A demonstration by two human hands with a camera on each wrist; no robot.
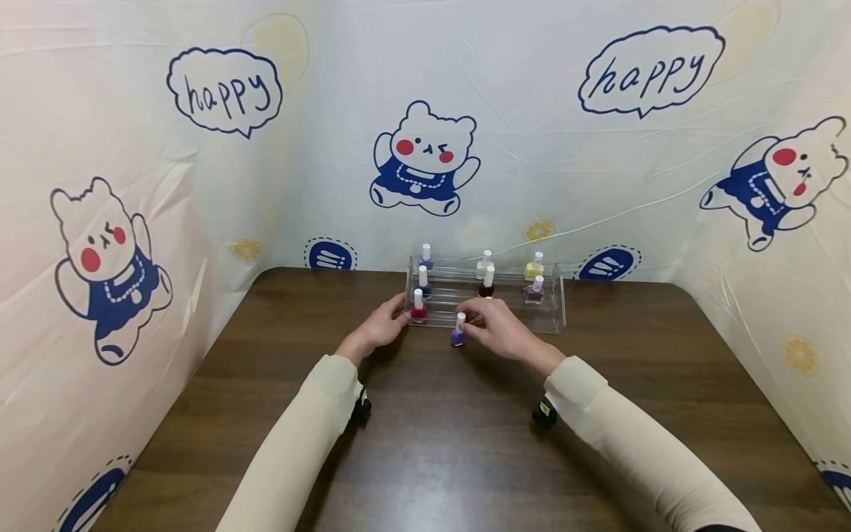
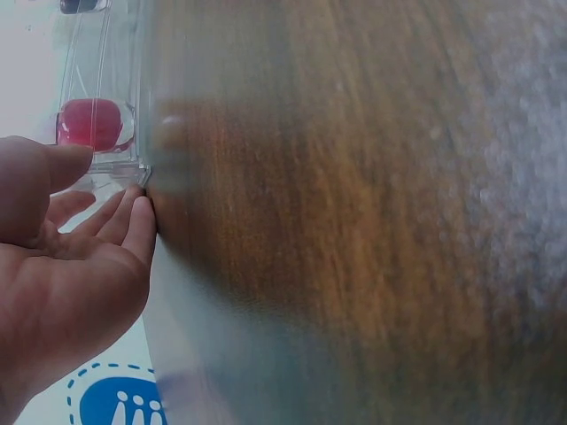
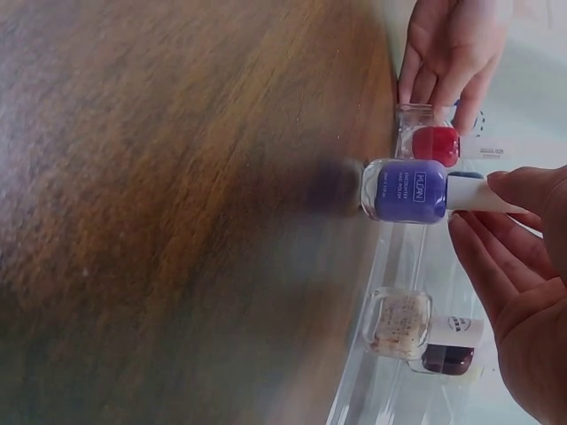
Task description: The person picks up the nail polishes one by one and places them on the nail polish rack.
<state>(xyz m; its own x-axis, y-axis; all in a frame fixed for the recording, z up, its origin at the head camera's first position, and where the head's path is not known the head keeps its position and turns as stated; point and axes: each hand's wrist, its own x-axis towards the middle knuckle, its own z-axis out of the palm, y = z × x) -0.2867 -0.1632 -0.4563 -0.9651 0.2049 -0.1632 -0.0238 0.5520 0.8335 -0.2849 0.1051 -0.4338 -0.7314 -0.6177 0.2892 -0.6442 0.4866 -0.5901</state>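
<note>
My right hand (image 1: pixel 500 329) pinches the white cap of a purple nail polish bottle (image 3: pixel 409 191) between thumb and fingers. Upright in the head view, the bottle is just in front of a clear acrylic display rack (image 1: pixel 442 320); whether its base touches the table cannot be told. At the rack's left end, my left hand (image 1: pixel 382 324) touches the lower corner with fairly straight fingers. Close to that thumb stands a red nail polish bottle (image 2: pixel 91 124) on the front tier. A glittery pale bottle (image 3: pixel 399 323) also stands on the front tier, mostly hidden by my right hand in the head view.
Higher tiers carry blue bottles (image 1: pixel 423 287) on the left, a dark bottle (image 1: pixel 487 290) and a pale one (image 1: pixel 484 269) mid-rack, and yellow (image 1: pixel 534 270) and plum (image 1: pixel 534 294) ones at right. The rack stands near the brown table's (image 1: pixel 452 443) back edge, before a printed curtain (image 1: pixel 532 170).
</note>
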